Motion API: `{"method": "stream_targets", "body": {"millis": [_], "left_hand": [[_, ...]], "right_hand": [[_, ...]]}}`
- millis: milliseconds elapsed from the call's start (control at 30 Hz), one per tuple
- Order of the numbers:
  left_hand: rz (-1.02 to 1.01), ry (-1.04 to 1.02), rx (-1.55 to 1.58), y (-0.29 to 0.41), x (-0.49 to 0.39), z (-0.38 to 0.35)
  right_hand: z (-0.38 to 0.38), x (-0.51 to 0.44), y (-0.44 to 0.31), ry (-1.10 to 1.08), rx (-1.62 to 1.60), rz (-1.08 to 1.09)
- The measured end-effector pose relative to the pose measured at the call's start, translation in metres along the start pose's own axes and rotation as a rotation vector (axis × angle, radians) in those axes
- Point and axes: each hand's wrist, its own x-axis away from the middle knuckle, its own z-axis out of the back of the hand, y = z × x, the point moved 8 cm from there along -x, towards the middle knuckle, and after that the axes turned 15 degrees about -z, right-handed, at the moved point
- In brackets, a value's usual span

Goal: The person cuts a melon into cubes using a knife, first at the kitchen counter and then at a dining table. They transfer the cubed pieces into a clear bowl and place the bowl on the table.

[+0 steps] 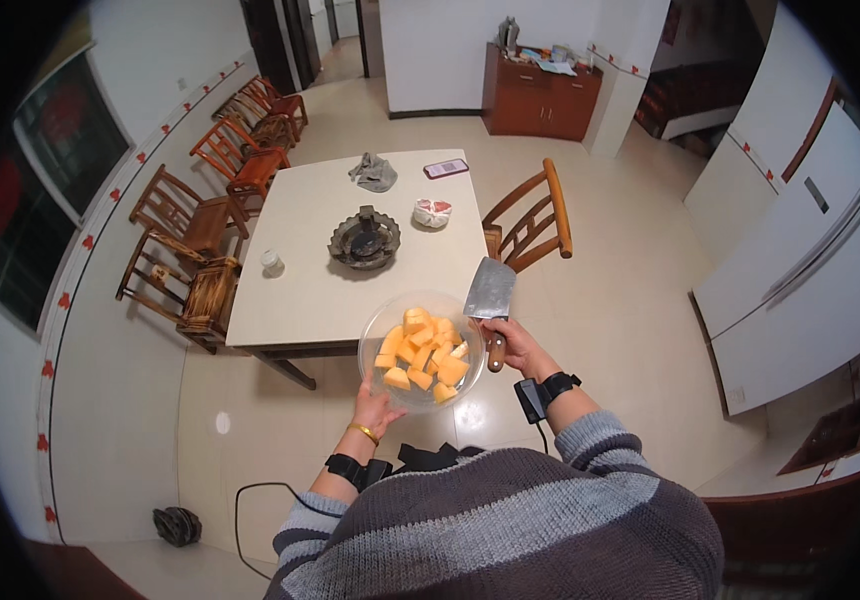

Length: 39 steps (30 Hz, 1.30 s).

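My left hand (379, 409) grips the near left side of a clear round bowl (371, 330). Orange chunks (421, 352) that look like pumpkin or melon lie heaped in it. The bowl is held up at the table's near edge and overlaps it in view. On the other side, my right hand (518, 346) holds a cleaver by its wooden handle (497, 352). Its broad steel blade (490, 289) points away from me, toward the chair. The right fingers are close to the bowl's rim; whether they also grip it is partly hidden.
On the cream table (295, 217) are a dark scalloped ashtray-like dish (364, 238), a small jar (272, 263), a grey cloth (374, 173), a phone (446, 169) and a white-and-red packet (432, 213). A wooden chair (539, 217) stands at right. Several more chairs (205, 225) line the left wall.
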Motion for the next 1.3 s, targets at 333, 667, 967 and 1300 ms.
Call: {"method": "stream_targets", "body": {"millis": [333,667,967,1300], "left_hand": [[0.12,0.031,0.064,-0.027,-0.131,0.007],[0.112,0.114,-0.095,-0.018,-0.199,0.018],[0.063,0.298,-0.073,0.042,-0.267,0.072],[0.066,0.399,0.37,0.081,-0.381,0.111]], "right_hand": [[0.09,-0.118,-0.056,0.09,0.038,-0.162],[0.14,-0.233,-0.078,0.077,0.109,-0.392],[0.149,-0.258,-0.063,0.15,0.182,-0.512],[0.156,-0.254,-0.068,0.511,0.231,-0.269]]}}
